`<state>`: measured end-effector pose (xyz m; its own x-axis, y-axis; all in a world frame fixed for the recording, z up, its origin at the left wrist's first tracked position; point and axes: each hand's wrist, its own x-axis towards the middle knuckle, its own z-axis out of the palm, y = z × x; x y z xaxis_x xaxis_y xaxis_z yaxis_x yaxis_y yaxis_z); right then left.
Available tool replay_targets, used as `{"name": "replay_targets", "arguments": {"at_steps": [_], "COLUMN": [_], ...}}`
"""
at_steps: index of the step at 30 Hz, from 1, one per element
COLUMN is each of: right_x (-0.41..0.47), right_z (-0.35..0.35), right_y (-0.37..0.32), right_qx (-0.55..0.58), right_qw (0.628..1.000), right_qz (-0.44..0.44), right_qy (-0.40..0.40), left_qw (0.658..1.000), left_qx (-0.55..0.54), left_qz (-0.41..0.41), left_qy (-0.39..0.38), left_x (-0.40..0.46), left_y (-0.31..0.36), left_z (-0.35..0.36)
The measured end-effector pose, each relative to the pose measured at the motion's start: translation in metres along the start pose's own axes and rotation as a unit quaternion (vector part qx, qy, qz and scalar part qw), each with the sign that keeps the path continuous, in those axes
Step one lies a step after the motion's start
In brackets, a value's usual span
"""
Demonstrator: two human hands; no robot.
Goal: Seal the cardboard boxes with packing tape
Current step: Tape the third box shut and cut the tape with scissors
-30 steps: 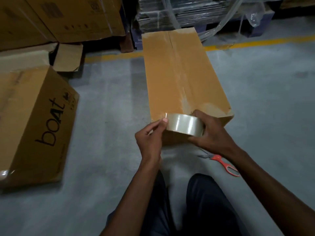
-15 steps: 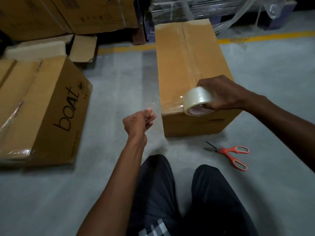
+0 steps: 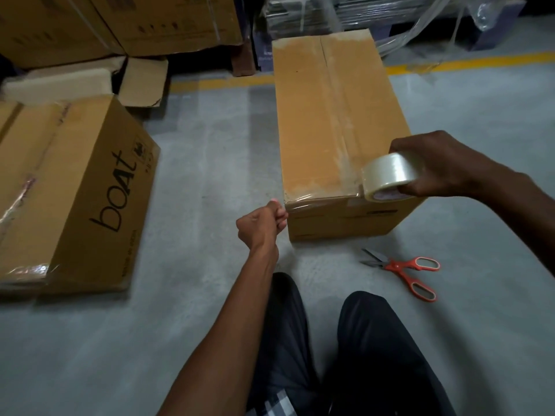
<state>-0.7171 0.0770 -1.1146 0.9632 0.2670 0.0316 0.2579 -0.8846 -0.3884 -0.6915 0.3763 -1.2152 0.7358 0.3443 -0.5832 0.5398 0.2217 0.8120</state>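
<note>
A long brown cardboard box (image 3: 324, 121) lies on the concrete floor ahead of me, its top flaps closed along a centre seam. My right hand (image 3: 441, 166) grips a roll of clear packing tape (image 3: 389, 175) at the box's near right top edge. A strip of clear tape (image 3: 321, 202) runs from the roll leftward along the near top edge. My left hand (image 3: 261, 225) pinches the strip's free end at the box's near left corner.
Orange-handled scissors (image 3: 405, 270) lie open on the floor, right of my knees. A taped "boat" box (image 3: 72, 190) sits to the left. More cartons (image 3: 120, 22) and a wrapped pallet (image 3: 360, 13) stand behind, past a yellow floor line (image 3: 468, 61).
Both hands held the roll together in front of the box; now they are spread apart, the right carrying the roll to the right corner, the left drawing the tape end to the left corner.
</note>
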Motion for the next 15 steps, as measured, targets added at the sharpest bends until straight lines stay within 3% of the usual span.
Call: {"name": "replay_targets", "arguments": {"at_steps": [9,12,15], "right_x": [-0.004,-0.005,-0.006], "right_z": [-0.003,-0.004,-0.004], "right_y": [-0.006,-0.008,-0.007], "right_qx": [0.003,-0.009,-0.032], "right_qw": [1.0,1.0,0.999], "right_qz": [-0.011,-0.007,-0.006], "right_qy": [-0.009,-0.024,-0.031], "left_qw": [0.995,0.986,0.975], "left_qx": [0.047,0.091,0.197], "left_qz": [0.084,0.131,0.096], "left_qy": [0.008,0.038,0.046], "left_x": [0.004,0.007,0.016], "left_y": [-0.015,-0.026,-0.03], "left_z": [0.006,0.015,0.016]}}
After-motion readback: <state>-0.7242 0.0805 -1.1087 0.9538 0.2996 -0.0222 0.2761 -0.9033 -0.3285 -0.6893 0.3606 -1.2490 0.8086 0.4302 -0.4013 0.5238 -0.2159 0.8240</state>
